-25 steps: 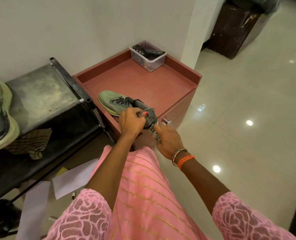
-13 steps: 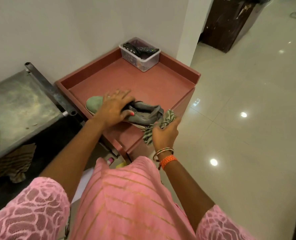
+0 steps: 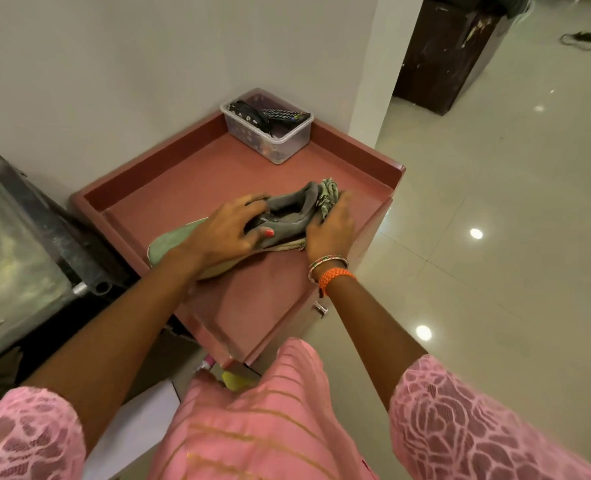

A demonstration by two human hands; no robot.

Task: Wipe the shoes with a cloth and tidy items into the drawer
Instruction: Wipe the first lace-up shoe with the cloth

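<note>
The shoe (image 3: 289, 216) lay on the red cabinet (image 3: 266, 299), near its front right edge. The left hand (image 3: 223, 233) gripped its middle with curled fingers; the right hand (image 3: 332, 230) pressed a bunched cloth (image 3: 328, 194) against the heel.

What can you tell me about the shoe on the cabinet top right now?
The shoe is a low sneaker with a pale green toe, a grey fabric collar and heel, and a light sole edge. It lies on the red cabinet top, toe toward the left, heel toward the right. The left hand grips it over the middle, thumb on the near side, hiding the laces. The right hand presses a green patterned cloth against its heel. Its far side is hidden.
</note>
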